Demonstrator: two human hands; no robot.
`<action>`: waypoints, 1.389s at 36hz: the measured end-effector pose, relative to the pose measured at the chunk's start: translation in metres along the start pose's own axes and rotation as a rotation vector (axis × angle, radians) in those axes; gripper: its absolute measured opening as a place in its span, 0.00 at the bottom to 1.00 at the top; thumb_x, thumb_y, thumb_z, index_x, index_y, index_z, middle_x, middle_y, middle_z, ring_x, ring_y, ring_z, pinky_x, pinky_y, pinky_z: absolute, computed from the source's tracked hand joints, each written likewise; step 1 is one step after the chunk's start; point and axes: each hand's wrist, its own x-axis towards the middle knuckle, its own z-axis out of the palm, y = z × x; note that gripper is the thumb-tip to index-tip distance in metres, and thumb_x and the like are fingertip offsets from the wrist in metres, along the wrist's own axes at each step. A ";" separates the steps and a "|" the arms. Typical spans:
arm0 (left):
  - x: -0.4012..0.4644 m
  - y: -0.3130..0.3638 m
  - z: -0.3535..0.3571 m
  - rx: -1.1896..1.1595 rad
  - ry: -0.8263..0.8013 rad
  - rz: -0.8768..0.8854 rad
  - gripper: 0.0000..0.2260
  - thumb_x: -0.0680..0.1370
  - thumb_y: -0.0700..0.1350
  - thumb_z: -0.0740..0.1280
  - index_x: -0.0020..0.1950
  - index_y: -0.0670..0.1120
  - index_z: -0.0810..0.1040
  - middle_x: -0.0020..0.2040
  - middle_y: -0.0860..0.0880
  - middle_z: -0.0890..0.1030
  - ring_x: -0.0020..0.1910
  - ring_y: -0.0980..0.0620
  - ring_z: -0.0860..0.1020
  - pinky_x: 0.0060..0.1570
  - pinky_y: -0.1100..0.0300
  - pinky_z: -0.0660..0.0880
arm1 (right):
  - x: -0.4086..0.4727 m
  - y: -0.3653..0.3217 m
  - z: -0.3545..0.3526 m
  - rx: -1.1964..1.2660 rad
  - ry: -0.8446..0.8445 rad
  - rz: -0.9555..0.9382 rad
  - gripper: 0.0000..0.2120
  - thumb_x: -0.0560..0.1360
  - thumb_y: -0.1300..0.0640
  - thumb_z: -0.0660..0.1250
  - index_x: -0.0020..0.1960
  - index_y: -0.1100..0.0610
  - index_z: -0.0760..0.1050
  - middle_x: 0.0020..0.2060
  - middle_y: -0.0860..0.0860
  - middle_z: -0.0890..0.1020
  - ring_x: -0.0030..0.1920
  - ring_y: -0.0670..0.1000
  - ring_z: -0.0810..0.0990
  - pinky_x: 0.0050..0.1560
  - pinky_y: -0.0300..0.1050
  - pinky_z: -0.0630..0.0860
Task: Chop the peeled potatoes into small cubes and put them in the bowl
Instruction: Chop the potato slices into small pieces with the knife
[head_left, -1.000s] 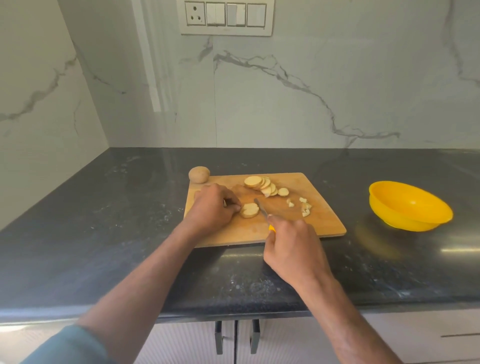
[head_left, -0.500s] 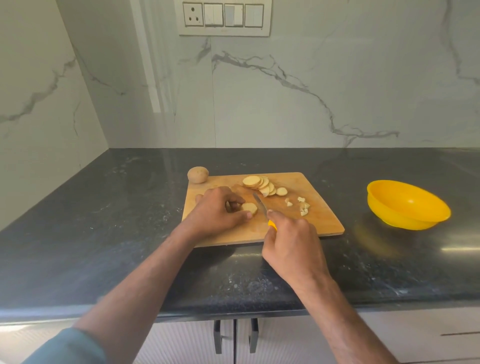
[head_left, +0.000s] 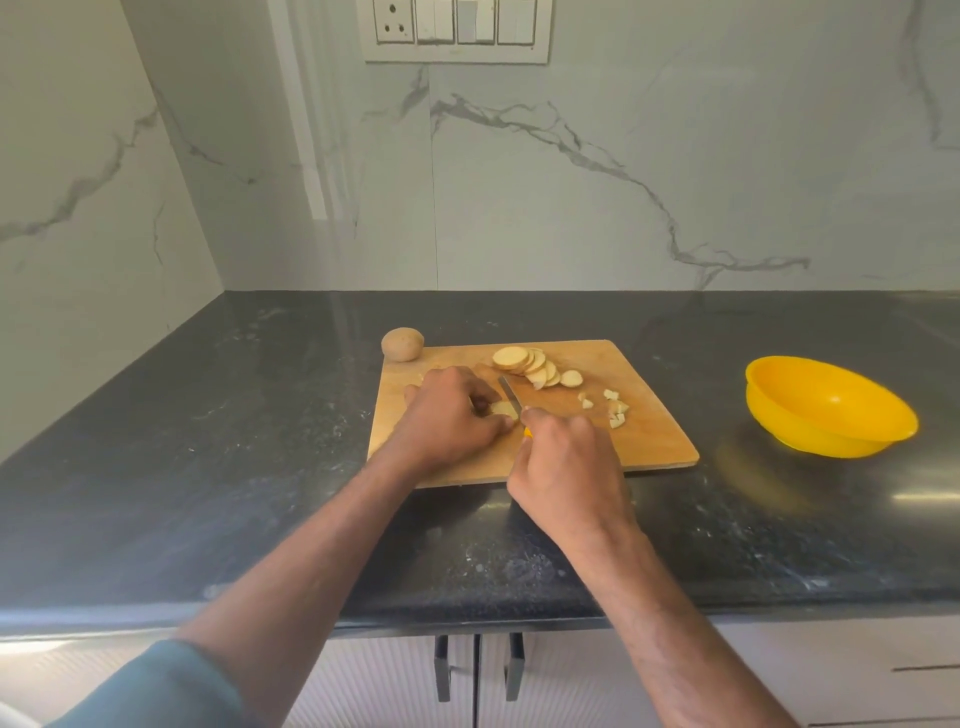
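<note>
Left hand (head_left: 447, 415) pinning a potato slice (head_left: 503, 409) on the cutting board (head_left: 654, 436), right hand (head_left: 566, 467) gripping the knife (head_left: 510, 392) against it, fanned slices (head_left: 527, 364) behind, yellow bowl (head_left: 831, 410) right on the desk (head_left: 208, 441)

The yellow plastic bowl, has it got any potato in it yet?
Empty. The yellow plastic bowl shows only bare yellow inside; the cut pieces lie on the wooden board.

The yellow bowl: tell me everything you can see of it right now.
The yellow bowl is a round, shallow, glossy dish that looks like plastic, with a wide rim. It sits upright on the dark countertop, to the right of the wooden cutting board and apart from it. Its inside appears empty. Neither hand touches it, and its yellow glow reflects on the counter.
</note>
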 end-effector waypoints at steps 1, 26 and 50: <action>0.000 0.000 0.000 -0.008 0.001 -0.003 0.19 0.66 0.60 0.69 0.42 0.46 0.85 0.40 0.52 0.82 0.43 0.51 0.77 0.51 0.44 0.77 | -0.001 -0.001 0.000 0.003 -0.012 -0.004 0.13 0.77 0.58 0.66 0.60 0.56 0.78 0.42 0.53 0.83 0.36 0.51 0.71 0.36 0.41 0.70; -0.005 0.004 -0.004 -0.044 0.009 -0.018 0.15 0.71 0.57 0.77 0.52 0.49 0.87 0.44 0.55 0.84 0.47 0.53 0.80 0.57 0.46 0.77 | -0.036 0.014 -0.034 0.002 -0.035 0.021 0.17 0.75 0.60 0.66 0.62 0.53 0.81 0.41 0.52 0.86 0.36 0.51 0.80 0.37 0.36 0.72; -0.001 -0.005 -0.003 -0.154 0.022 -0.008 0.10 0.69 0.49 0.81 0.45 0.46 0.87 0.39 0.53 0.84 0.42 0.52 0.80 0.50 0.47 0.79 | 0.001 -0.004 0.001 0.034 0.034 0.040 0.14 0.77 0.58 0.64 0.61 0.54 0.80 0.45 0.54 0.86 0.44 0.56 0.84 0.43 0.46 0.79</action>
